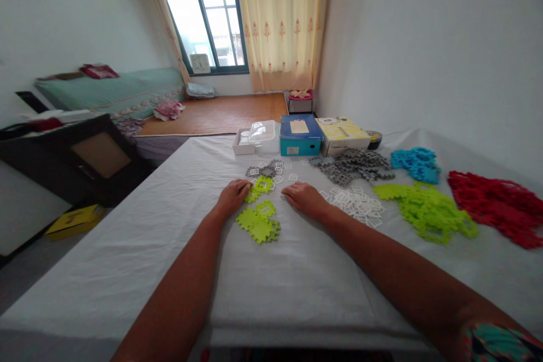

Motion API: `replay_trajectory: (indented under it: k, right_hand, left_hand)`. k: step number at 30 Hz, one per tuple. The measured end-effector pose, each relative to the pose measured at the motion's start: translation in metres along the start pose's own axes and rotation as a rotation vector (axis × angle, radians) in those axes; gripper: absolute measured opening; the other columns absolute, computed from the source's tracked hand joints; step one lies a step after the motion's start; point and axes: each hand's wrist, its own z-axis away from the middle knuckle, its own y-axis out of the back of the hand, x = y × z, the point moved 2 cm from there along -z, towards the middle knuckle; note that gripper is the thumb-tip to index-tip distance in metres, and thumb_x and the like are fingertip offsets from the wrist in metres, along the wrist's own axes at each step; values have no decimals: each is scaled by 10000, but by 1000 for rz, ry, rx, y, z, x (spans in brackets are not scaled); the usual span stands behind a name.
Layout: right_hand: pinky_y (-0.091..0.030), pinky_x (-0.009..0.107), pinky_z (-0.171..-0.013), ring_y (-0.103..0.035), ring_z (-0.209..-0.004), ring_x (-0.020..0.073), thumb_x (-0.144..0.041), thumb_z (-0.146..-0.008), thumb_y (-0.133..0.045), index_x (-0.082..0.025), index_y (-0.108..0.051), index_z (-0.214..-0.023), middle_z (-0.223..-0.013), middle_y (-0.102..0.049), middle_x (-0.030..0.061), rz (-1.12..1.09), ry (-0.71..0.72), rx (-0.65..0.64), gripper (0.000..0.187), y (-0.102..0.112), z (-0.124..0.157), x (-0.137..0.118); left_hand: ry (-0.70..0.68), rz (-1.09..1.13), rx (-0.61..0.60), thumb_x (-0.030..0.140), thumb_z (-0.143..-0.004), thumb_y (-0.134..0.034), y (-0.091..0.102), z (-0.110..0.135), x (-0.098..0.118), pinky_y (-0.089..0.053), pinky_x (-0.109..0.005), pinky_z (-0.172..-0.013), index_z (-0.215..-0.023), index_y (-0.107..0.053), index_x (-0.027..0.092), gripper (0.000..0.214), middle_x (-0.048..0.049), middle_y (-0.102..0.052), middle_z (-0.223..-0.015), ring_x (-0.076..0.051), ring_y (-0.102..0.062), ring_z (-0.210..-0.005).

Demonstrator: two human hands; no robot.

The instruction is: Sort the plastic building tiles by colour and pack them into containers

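Note:
My left hand [235, 195] is on the white-covered table, its closed fingers at the left edge of a lime-green interlocking tile [263, 183] with toothed edges. Just nearer to me lies a small pile of lime-green tiles [258, 225], some solid and some with open centres. Across from it, my right hand [302, 197] rests low over the cloth with fingers drawn together; anything in its fingertips is too small to make out. Grey tiles [269, 168] and scattered small white square frames [292, 177] lie just beyond both hands.
To the right are heaps of white frames [356, 203], grey tiles [354, 165], blue tiles [418, 164], lime-green tiles [432, 210] and red tiles [496, 203]. Along the table's far edge stand a clear plastic container [265, 136], a blue box [300, 136] and a yellow-and-white box [343, 134].

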Motion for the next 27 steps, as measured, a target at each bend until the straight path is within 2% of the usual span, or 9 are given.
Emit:
replay_trajectory:
  k: [3, 6, 8, 11, 15, 19, 27]
  right_hand:
    - [-430, 295, -881, -616, -973, 187, -196, -925, -455, -210, -674, -1082, -1059, -700, 77, 33, -130, 64, 270, 8, 1, 9]
    - [-433, 270, -826, -623, -953, 187, -168, -864, -485, -212, -683, -999, -1017, -708, 57, 77, -288, 110, 244, 25, 6, 25]
    - [-431, 259, -754, -635, -880, 186, -162, -824, -491, -211, -689, -915, -943, -716, 53, 122, -391, 71, 223, 35, 11, 38]
    - [-410, 258, -659, -644, -787, 192, -201, -812, -482, -212, -699, -849, -869, -725, 64, 192, -494, -59, 220, 46, 18, 56]
    - [-392, 247, -616, -649, -782, 195, -211, -770, -512, -224, -720, -821, -873, -736, 70, 220, -503, -218, 215, 53, 23, 66]
    - [-399, 244, -600, -656, -775, 196, -224, -750, -533, -237, -741, -832, -886, -741, 73, 224, -489, -335, 224, 59, 25, 62]
    - [-453, 286, -699, -664, -887, 238, -252, -773, -529, -224, -742, -954, -1009, -720, 120, 297, -528, -516, 281, 69, 29, 50]
  left_hand:
    - [-4, -4, 1, 400, -909, -369, 1, 0, 0, -462, -361, -956, -990, -703, 211, 392, -72, -703, -1054, -219, -609, -1028]
    - [-12, 2, 0, 399, -910, -373, 1, 1, -1, -462, -362, -957, -997, -702, 210, 388, -74, -700, -1060, -218, -609, -1031]
    - [-11, 4, -1, 394, -909, -377, 1, 1, -1, -463, -358, -956, -998, -701, 209, 383, -73, -699, -1062, -215, -608, -1034]
    - [-10, 3, -1, 386, -904, -383, 1, 1, 0, -465, -354, -952, -996, -701, 203, 377, -76, -699, -1055, -215, -607, -1032]
    - [-23, -3, -2, 371, -897, -392, 0, 1, -1, -461, -357, -958, -1001, -701, 196, 370, -80, -697, -1055, -216, -608, -1029]
    - [-25, -13, -3, 356, -891, -398, -1, 0, -3, -462, -366, -959, -1010, -700, 191, 364, -85, -694, -1063, -221, -606, -1034]
    - [-38, -17, -11, 328, -889, -408, -1, 1, -5, -464, -365, -969, -1024, -693, 193, 343, -74, -690, -1071, -212, -603, -1049]
